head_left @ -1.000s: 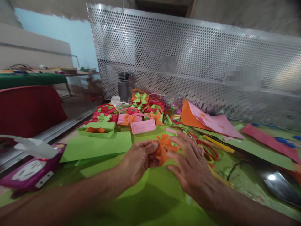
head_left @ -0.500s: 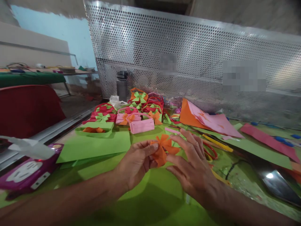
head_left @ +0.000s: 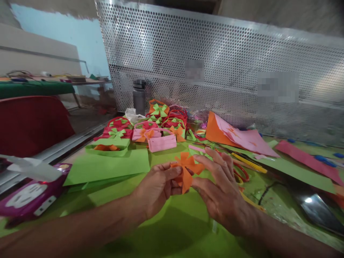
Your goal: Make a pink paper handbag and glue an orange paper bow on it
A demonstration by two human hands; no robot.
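My left hand (head_left: 158, 184) pinches an orange paper bow (head_left: 186, 165) between thumb and fingers, above the green work surface (head_left: 172, 229). The bow's loops and tails fan out toward the right. Close by on that side is my right hand (head_left: 223, 186), its fingers apart and curved around the bow's right edge; whether a fingertip touches it I cannot tell. Beyond the hands stands a small pink bag (head_left: 162, 143) with a handle and no bow on its front. Behind it, several small bags carry bows, among them a red bag with a green bow (head_left: 117, 134).
Green sheets (head_left: 113, 166) lie at left, near a purple tissue box (head_left: 37, 190). A grey bottle (head_left: 139, 96) stands before the perforated metal panel (head_left: 166, 46). At right are pink sheets (head_left: 247, 138), a yellow-handled cutter (head_left: 248, 162), scissors (head_left: 242, 173) and a dark phone-like object (head_left: 322, 208).
The orange bow has turned slightly in my left hand, its lower tail now hanging narrower. My right hand's fingers have shifted a little around its right side.
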